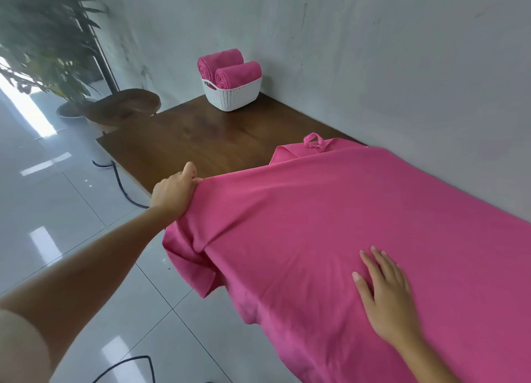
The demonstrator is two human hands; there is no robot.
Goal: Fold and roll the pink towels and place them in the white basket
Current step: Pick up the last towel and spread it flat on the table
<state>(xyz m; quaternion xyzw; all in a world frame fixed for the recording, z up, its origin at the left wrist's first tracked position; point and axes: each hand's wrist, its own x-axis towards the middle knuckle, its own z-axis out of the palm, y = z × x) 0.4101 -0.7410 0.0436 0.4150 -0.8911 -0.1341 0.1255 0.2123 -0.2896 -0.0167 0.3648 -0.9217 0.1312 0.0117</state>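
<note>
I am spreading a pink towel (330,210) across the dark wooden table (201,135), and it is draping over the table's near edge toward the tiled floor (57,210). My left hand (175,193), at the towel's nine o'clock, is gripping the bunched edge with fingers curled round the cloth. My right hand (385,290), at about five o'clock, is lying flat on the fabric with fingers spread, pressing it down. A small hanging loop (314,141) is sticking up at the towel's far corner, near twelve o'clock.

The white basket (230,95) is standing well apart from the towel at the table's far end, around eleven o'clock, against the grey wall (373,52). Two rolled towels (238,74) are already sitting in it side by side, touching. A potted plant (43,38) is standing beyond the table at ten o'clock.

By my reckoning, the job is well under way: two towels are finished, while this one is lying open, wrinkled and not yet folded. Smoothing, folding, rolling and carrying it to the basket are all remaining. I cannot tell whether more towels are waiting out of view.
</note>
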